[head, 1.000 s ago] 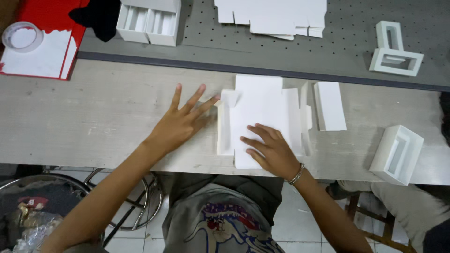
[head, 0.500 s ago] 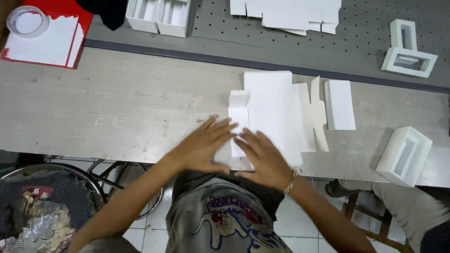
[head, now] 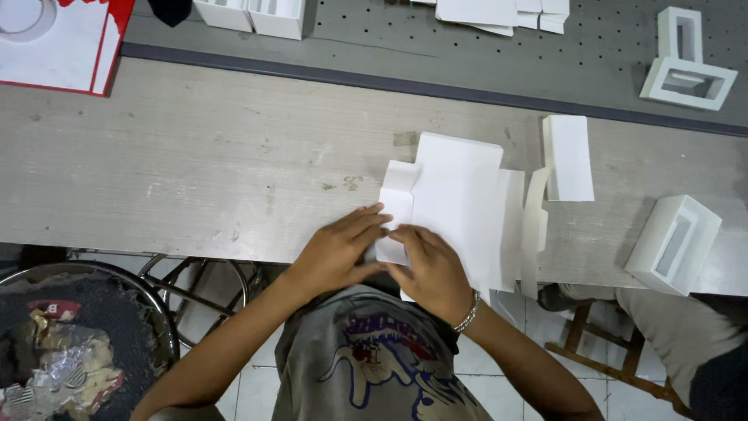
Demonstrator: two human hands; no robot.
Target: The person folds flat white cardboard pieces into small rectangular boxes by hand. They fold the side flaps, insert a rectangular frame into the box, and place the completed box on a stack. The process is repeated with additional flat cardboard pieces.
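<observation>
A flat white cardboard box blank (head: 460, 206) with folded side flaps lies at the near edge of the grey wooden table (head: 195, 171). My left hand (head: 339, 249) pinches the blank's lower left flap from the left. My right hand (head: 432, 273), a bracelet on its wrist, presses the same corner from the right. The fingertips of both hands meet on that flap.
A small white card piece (head: 567, 157) lies right of the blank. A folded white open box (head: 674, 243) stands at the right near edge, another (head: 688, 66) at the far right. White trays (head: 253, 14), card sheets (head: 499, 12), a red-and-white sheet (head: 62, 47) lie far. A bin (head: 70, 351) stands below left.
My left hand left the table top and came down to the blank's lower left corner. My right hand slid left to meet it. The view shifted toward me.
</observation>
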